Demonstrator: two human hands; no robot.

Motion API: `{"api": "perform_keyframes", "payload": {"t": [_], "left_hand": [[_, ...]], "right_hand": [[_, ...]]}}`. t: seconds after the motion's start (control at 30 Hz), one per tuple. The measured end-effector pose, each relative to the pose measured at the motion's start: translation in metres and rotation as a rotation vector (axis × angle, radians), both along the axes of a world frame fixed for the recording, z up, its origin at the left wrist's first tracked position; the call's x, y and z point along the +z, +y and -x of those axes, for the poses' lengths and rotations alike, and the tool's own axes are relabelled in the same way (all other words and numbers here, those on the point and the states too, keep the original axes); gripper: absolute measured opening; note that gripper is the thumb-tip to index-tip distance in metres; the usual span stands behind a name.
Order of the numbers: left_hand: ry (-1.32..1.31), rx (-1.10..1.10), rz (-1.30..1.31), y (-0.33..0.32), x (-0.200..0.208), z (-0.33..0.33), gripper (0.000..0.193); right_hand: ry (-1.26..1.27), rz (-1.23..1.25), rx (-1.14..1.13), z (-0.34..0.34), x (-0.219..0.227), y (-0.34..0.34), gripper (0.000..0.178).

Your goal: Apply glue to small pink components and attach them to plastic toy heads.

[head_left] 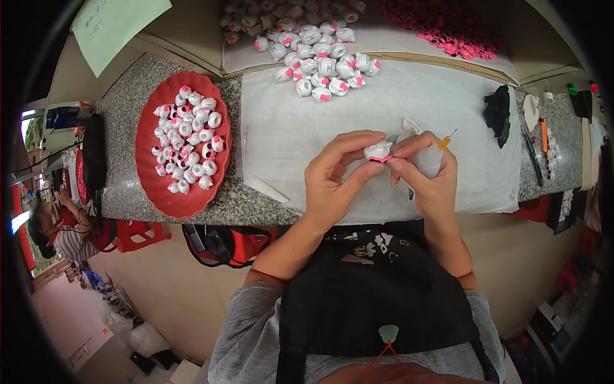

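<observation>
Over the white-covered worktop, my left hand [337, 171] pinches a small white cat-head figure [377, 151] between thumb and fingers. A pink and dark trim piece [380, 159] lies along the figure's lower edge. The thumb and forefinger of my right hand [435, 182] touch that edge. Tucked in the same right hand is a translucent squeeze bottle [428, 161] with an orange needle tip, which points up and away to the right. Part of the bottle is hidden by the fingers.
A red scalloped tray [146, 160] of similar white heads stands at the left. More loose heads [323, 67] are piled at the back, with pink pieces [457, 41] at the far right. A black cloth [497, 116], tweezers [532, 157] and an orange pen-like tool [544, 134] lie right. Another person [67, 230] sits far left.
</observation>
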State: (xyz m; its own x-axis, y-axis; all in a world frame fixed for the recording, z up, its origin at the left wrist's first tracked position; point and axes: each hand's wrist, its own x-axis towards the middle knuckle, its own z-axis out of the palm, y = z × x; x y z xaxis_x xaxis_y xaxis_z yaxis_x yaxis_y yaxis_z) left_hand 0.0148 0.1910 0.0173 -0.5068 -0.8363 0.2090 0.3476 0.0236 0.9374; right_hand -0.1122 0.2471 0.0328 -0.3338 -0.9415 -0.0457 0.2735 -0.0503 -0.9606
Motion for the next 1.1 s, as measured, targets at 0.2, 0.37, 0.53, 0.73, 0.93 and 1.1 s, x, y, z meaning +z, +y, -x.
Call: {"api": "perform_keyframes", "payload": {"t": [0.2, 0.37, 0.53, 0.73, 0.93, 1.1], "left_hand": [[0.187, -0.137, -0.13, -0.004, -0.005, -0.001, 0.026], [0.171, -0.17, -0.193, -0.002, -0.001, -0.004, 0.025], [0.139, -0.177, -0.129, -0.002, -0.002, -0.005, 0.023], [0.144, -0.176, -0.062, -0.002, -0.003, -0.004, 0.021], [0.133, -0.29, -0.28, -0.003, 0.002, -0.006, 0.021], [0.033, -0.151, -0.142, 0.003, 0.003, -0.002, 0.022]], "right_hand": [[0.01, 0.024, 0.083, 0.003, 0.009, -0.004, 0.02], [-0.087, 0.001, 0.151, 0.003, 0.003, -0.002, 0.023], [-0.107, 0.068, 0.173, 0.004, -0.001, 0.002, 0.02], [-0.076, 0.085, 0.119, -0.001, 0.0, 0.007, 0.02], [-0.095, 0.05, 0.095, 0.0, 0.001, 0.007, 0.021], [-0.042, 0.01, 0.101, 0.003, 0.002, 0.007, 0.023]]}}
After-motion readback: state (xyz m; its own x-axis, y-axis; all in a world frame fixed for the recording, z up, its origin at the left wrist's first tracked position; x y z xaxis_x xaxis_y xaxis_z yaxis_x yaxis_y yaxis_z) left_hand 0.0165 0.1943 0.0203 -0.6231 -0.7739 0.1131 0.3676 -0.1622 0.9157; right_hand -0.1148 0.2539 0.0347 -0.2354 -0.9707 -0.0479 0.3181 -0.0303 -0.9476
